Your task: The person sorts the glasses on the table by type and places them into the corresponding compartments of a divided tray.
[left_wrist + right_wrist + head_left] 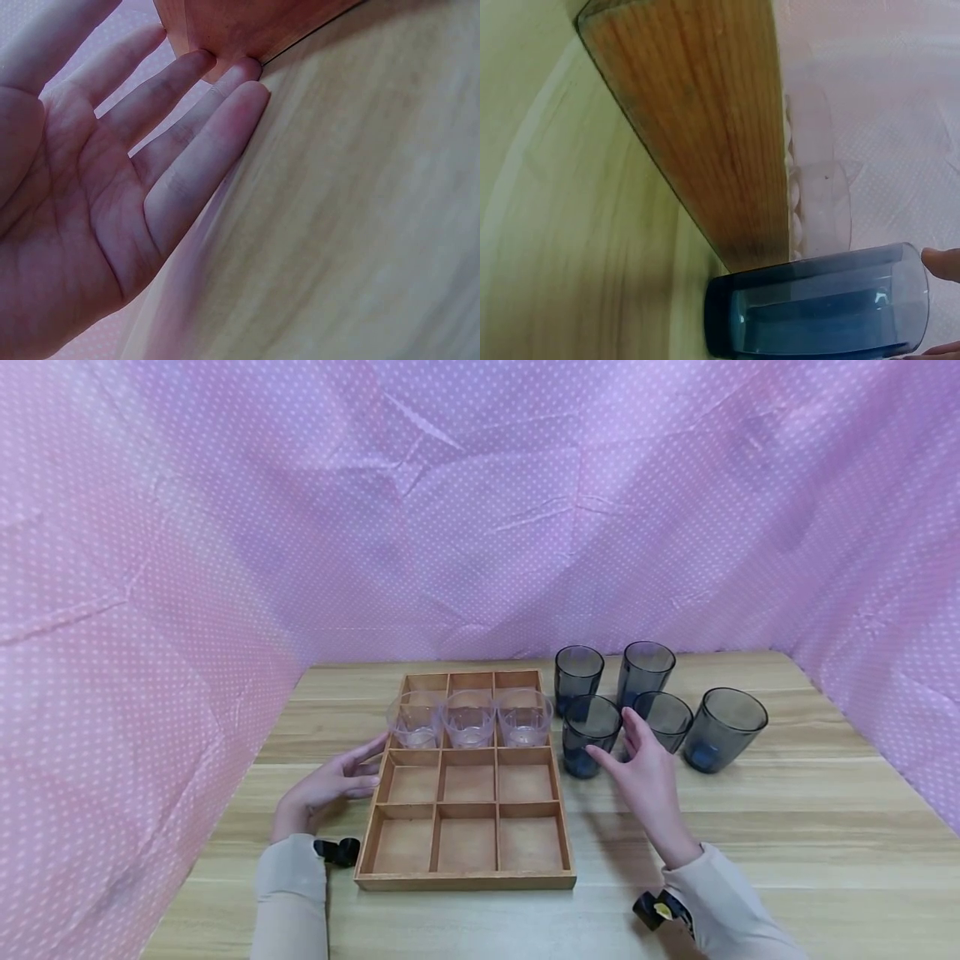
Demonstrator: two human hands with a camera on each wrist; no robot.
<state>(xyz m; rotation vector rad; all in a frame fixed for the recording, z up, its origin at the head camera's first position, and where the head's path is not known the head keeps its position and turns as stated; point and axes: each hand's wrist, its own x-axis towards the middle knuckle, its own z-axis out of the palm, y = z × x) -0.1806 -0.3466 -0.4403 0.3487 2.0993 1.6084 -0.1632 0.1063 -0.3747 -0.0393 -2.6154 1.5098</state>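
Wooden table (817, 835), roomy right edge — left hand (330, 787) straight-fingered against tray (465, 883), right hand (647, 770) wide at dark glass (577, 731), grip unclear.

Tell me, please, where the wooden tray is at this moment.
In the head view, the wooden tray lies on the table, low and near centre, with the left grip at its left side and the dark glasses to its right.

Grey glasses (581, 735), white-dotted pink cloth (480, 527)
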